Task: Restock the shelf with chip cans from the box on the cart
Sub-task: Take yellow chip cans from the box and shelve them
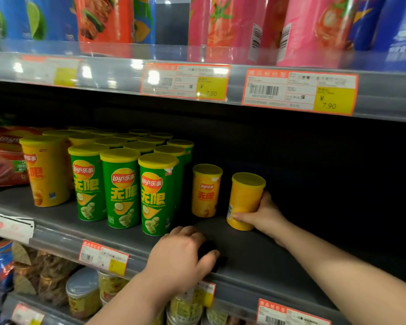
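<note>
My right hand grips a short yellow chip can that stands upright on the dark middle shelf, right of another short yellow can. Further left stand rows of tall green Lay's cans and one tall yellow can. My left hand rests on the shelf's front part, below the green cans. Its fingers curl over a small black shape that I cannot make out. The box and the cart are out of view.
The shelf is bare and dark right of the held can. Overhead, a shelf lip with 7.90 price tags carries tall pink, red and blue packs. A red chip bag lies at far left. Jars fill the shelf below.
</note>
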Demonstrator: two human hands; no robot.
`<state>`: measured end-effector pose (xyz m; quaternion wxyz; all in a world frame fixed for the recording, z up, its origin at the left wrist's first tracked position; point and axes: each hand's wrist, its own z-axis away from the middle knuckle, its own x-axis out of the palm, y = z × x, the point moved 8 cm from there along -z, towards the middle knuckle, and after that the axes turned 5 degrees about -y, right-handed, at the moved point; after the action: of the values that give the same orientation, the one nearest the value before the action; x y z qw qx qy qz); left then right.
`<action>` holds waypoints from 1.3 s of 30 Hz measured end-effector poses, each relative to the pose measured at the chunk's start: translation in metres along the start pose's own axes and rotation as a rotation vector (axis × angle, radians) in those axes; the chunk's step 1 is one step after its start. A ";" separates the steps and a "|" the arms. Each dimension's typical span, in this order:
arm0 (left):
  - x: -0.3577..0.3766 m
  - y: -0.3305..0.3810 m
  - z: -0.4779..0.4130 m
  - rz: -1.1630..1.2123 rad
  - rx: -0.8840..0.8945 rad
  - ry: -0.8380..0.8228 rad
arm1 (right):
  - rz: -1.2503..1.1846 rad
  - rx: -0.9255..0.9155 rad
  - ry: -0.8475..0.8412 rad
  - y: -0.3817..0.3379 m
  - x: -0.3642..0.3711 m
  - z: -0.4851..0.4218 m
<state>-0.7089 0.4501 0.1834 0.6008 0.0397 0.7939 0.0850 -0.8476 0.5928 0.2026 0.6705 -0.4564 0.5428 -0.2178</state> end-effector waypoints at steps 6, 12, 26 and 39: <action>0.003 0.000 0.002 -0.031 0.011 0.001 | -0.046 0.029 -0.082 0.000 0.012 -0.011; 0.002 0.002 0.003 -0.050 0.018 0.002 | -0.031 0.041 -0.024 0.004 0.010 -0.017; 0.000 0.004 0.003 -0.056 0.037 0.039 | 0.029 0.004 -0.070 0.008 0.013 -0.011; 0.001 0.004 0.004 -0.053 0.049 0.042 | 0.057 0.036 -0.022 0.004 0.014 -0.015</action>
<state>-0.7058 0.4549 0.1825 0.5850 0.0313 0.8088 0.0504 -0.8583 0.5780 0.1922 0.6905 -0.4311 0.5441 -0.2033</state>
